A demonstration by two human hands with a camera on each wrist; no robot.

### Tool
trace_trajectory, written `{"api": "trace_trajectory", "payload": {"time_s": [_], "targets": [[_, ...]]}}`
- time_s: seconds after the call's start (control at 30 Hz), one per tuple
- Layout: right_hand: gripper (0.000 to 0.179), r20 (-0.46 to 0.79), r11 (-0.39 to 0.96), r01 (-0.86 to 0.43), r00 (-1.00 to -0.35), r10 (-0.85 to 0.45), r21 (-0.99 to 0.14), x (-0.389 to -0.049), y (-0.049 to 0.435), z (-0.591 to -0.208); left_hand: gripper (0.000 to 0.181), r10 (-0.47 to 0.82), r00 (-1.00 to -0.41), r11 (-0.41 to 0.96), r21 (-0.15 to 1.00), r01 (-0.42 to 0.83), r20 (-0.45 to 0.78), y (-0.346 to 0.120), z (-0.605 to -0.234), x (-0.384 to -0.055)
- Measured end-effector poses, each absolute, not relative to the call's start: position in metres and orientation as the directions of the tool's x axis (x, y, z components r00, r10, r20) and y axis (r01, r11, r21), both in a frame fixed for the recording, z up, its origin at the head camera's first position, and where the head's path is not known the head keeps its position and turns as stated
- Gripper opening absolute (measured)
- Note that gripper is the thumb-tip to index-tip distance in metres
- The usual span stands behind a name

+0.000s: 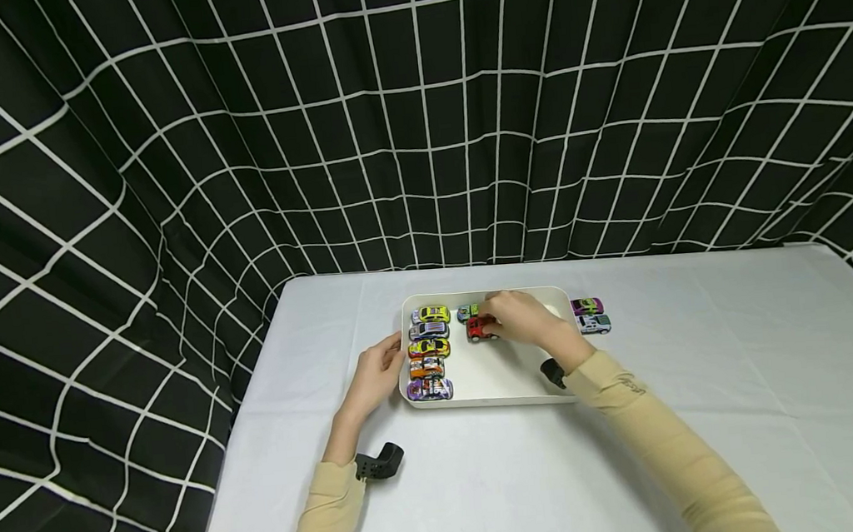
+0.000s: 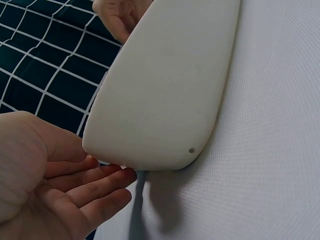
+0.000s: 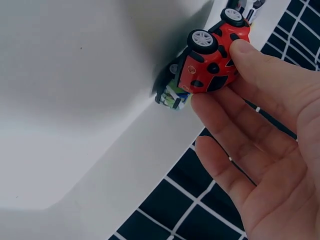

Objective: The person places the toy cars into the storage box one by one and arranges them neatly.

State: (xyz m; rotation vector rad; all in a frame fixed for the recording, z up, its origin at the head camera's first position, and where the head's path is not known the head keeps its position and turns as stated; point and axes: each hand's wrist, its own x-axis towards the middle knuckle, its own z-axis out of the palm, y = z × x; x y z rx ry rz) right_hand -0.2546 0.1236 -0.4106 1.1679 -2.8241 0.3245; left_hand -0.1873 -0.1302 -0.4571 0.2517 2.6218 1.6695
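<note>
My right hand (image 1: pixel 516 316) pinches a red toy car (image 3: pixel 212 62) with black spots between thumb and fingers, over the inside of the white tray (image 1: pixel 481 383). Just behind it, a green-and-blue toy car (image 1: pixel 464 313) stands by the tray's far wall, partly hidden by the hand. Along the tray's left side runs a column of several toy cars, among them a yellow car (image 1: pixel 430 315) at the far end and a purple car (image 1: pixel 430 389) at the near end. At the tray's left end, my left hand (image 1: pixel 376 372) touches the wall with relaxed, nearly straight fingers (image 2: pixel 102 185).
Outside the tray's right end, a purple-and-green toy car (image 1: pixel 587 306) and a pale blue toy car (image 1: pixel 593 324) sit on the white tablecloth (image 1: pixel 713 377). A black curtain (image 1: pixel 453 130) with a white grid hangs behind the table and along its sides.
</note>
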Motion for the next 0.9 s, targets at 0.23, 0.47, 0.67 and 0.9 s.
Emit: {"api": "trace_trajectory", "payload": {"time_s": [0.23,0.47,0.67,0.9], "targets": [[0.011,0.150,0.684,-0.709,-0.705,-0.694,-0.168,-0.256,0.120,-0.412,0.043,0.149,-0.987,0.415,0.902,0.122,0.066,-0.131,-0.459,-0.188],[0.016,0.155,0.674,-0.719,-0.695,-0.702,-0.171,-0.258,0.117,-0.413,0.042,0.148,-0.986,0.417,0.900,0.128,0.071,-0.131,-0.459,-0.188],[0.013,0.148,0.683,-0.715,-0.699,-0.700,-0.151,-0.259,0.113,-0.415,0.042,0.150,-0.986,0.413,0.901,0.133,0.076,-0.131,-0.459,-0.188],[0.012,0.145,0.675,-0.722,-0.692,-0.707,-0.155,-0.259,0.111,-0.417,0.042,0.152,-0.986,0.413,0.902,0.128,0.071,-0.131,-0.459,-0.188]]}}
